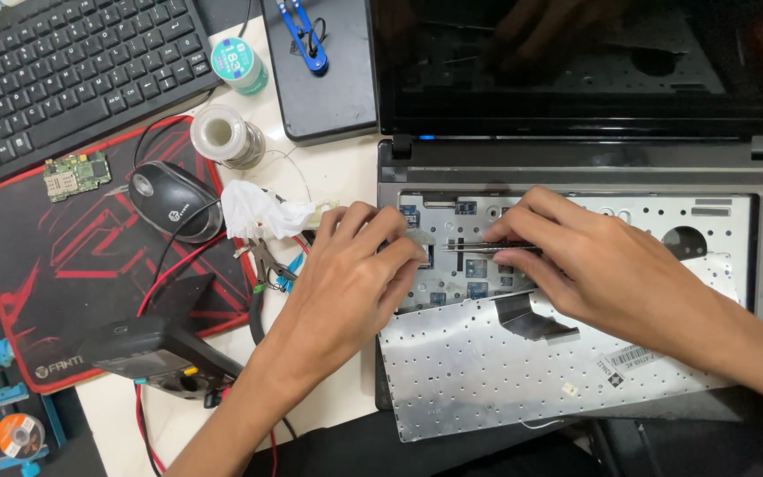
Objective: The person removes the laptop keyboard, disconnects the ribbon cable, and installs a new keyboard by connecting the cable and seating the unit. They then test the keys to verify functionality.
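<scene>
Left hand (359,265) rests fingertips-down on the open grey laptop base (576,168), grasping nothing that I can see. Right hand (593,265) pinches thin black metal tweezers (479,248), tips at the ribbon connector area btwn the hands. Done – perforated silver keyboard panel (487,371) lifted out, lying face-down at front edge. Left, I'd judge – flat cable looks not yet free.

A black mouse (172,199) sits on a red-patterned mat (64,265), near a solder spool (222,137), external keyboard (64,62) and small green circuit board (77,174)
</scene>
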